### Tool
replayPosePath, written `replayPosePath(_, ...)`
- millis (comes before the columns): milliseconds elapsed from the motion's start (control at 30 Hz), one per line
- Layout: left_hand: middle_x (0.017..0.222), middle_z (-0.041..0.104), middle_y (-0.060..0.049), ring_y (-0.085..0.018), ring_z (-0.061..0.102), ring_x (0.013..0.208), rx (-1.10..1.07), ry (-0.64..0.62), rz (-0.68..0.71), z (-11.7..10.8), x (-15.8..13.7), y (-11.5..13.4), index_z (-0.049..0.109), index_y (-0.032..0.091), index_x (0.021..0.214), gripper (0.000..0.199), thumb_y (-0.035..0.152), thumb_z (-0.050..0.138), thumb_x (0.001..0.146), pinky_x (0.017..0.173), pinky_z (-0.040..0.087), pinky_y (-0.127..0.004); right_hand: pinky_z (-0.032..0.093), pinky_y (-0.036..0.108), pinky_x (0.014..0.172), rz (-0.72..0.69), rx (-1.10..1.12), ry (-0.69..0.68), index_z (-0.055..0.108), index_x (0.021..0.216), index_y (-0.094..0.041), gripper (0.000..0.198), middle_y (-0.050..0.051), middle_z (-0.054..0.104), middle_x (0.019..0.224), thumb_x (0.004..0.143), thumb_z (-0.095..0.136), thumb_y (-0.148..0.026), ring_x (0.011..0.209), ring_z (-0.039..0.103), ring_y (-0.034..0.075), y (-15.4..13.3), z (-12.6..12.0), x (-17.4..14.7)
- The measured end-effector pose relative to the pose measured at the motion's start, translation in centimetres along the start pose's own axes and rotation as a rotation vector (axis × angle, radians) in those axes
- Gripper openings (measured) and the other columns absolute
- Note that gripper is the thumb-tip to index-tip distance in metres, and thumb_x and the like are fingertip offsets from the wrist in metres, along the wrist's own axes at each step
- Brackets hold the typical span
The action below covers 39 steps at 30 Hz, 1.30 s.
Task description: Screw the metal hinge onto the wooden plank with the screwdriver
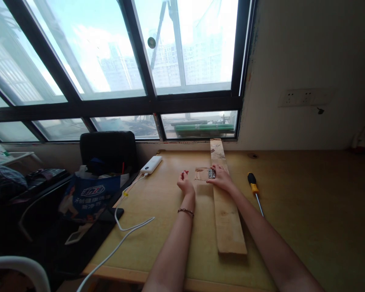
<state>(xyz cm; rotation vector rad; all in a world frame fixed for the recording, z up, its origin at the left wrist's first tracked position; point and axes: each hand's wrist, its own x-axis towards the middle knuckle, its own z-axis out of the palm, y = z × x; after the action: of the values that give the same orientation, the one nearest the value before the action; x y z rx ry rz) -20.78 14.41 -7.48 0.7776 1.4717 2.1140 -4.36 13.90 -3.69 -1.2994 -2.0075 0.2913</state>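
A long wooden plank (228, 219) lies lengthwise on the table. A short wooden piece (201, 173) juts out from its left side, with a silver metal hinge (212, 173) at the joint. My right hand (222, 177) rests over the plank, thumb and fingers closed around the hinge's edges. Just left of the short piece, my left hand (185, 184) is raised with its fingers curled together. A small red spot shows at those fingertips; what they hold, if anything, is too small to make out.
A yellow-and-black screwdriver (253, 186) lies right of the plank. A white power bank (151, 165) sits at the table's left edge, its white cable (130, 231) trailing forward. Beyond that edge are a black chair (108, 150) and a blue bag (91, 196). A window stands behind the table.
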Motion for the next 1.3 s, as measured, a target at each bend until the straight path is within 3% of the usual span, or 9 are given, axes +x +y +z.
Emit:
replayPosePath(133,0.071,0.059,-0.004,-0.01,0.058,0.062,-0.217,-0.049,-0.244,-0.6,3.4,-0.3,0.053,0.016,0.082,0.014,0.022,0.049,0.07,0.062,0.045,-0.025,0.037,0.038,0.09,-0.007,0.002,0.006,0.05,0.108,-0.02,0.065,0.008,0.056,0.111,0.053,0.077,-0.039,0.105,0.049,0.025,0.0,0.0,0.0)
replayPosePath(267,0.051,0.044,0.005,-0.005,0.041,0.041,-0.231,-0.148,-0.32,-0.2,4.4,0.1,0.048,0.017,0.07,0.011,0.026,0.053,0.066,0.045,0.033,-0.018,0.037,0.038,0.09,0.002,0.011,0.007,0.049,0.109,-0.02,0.065,0.008,0.056,0.11,0.053,0.077,-0.039,0.106,0.049,0.025,-0.1,-0.1,0.0)
replayPosePath(367,0.047,0.038,0.008,-0.005,0.032,0.038,-0.114,-0.243,-0.21,0.5,3.4,1.2,0.048,0.017,0.069,0.022,0.035,0.061,0.065,0.042,0.027,-0.018,0.037,0.037,0.09,0.009,0.006,0.001,0.049,0.109,-0.02,0.067,0.008,0.056,0.109,0.052,0.077,-0.04,0.106,0.049,0.025,-0.1,-0.1,0.1)
replayPosePath(533,0.056,0.054,0.001,-0.012,0.05,0.055,0.375,-0.514,0.263,1.8,1.3,4.0,0.058,0.019,0.063,0.027,0.044,0.068,0.061,0.055,0.034,-0.022,0.038,0.037,0.089,0.015,-0.004,0.013,0.049,0.108,-0.02,0.066,0.008,0.056,0.109,0.051,0.077,-0.039,0.104,0.049,0.025,-0.1,0.0,0.1)
replayPosePath(600,0.057,0.056,-0.001,-0.013,0.051,0.056,0.569,-0.566,0.348,2.2,1.0,4.9,0.062,0.021,0.062,0.024,0.044,0.069,0.061,0.056,0.033,-0.023,0.039,0.036,0.087,0.013,-0.002,0.017,0.048,0.108,-0.02,0.066,0.008,0.056,0.107,0.051,0.077,-0.039,0.102,0.05,0.025,0.0,0.0,0.1)
replayPosePath(833,0.058,0.059,0.0,-0.013,0.05,0.052,0.737,-0.746,0.201,2.9,0.9,5.2,0.07,0.025,0.065,0.017,0.035,0.073,0.052,0.053,0.032,-0.023,0.038,0.037,0.086,0.002,-0.015,0.01,0.047,0.109,-0.021,0.065,0.007,0.056,0.107,0.053,0.076,-0.037,0.102,0.049,0.025,-0.3,-0.3,-0.1)
replayPosePath(1033,0.063,0.06,-0.001,-0.014,0.051,0.057,0.743,-0.733,0.119,3.4,-0.1,5.5,0.071,0.024,0.07,0.019,0.03,0.071,0.053,0.056,0.033,-0.024,0.037,0.036,0.087,0.001,-0.008,0.011,0.046,0.109,-0.021,0.066,0.007,0.057,0.106,0.052,0.076,-0.036,0.102,0.049,0.024,-0.4,-0.1,0.0)
replayPosePath(1300,0.08,0.068,-0.003,-0.015,0.058,0.069,0.966,-0.752,0.129,3.9,-0.8,5.4,0.07,0.024,0.087,0.026,0.035,0.06,0.066,0.057,0.037,-0.022,0.037,0.037,0.086,0.012,-0.014,0.0,0.049,0.107,-0.02,0.062,0.008,0.057,0.108,0.053,0.076,-0.037,0.101,0.05,0.025,-0.4,-0.2,0.0)
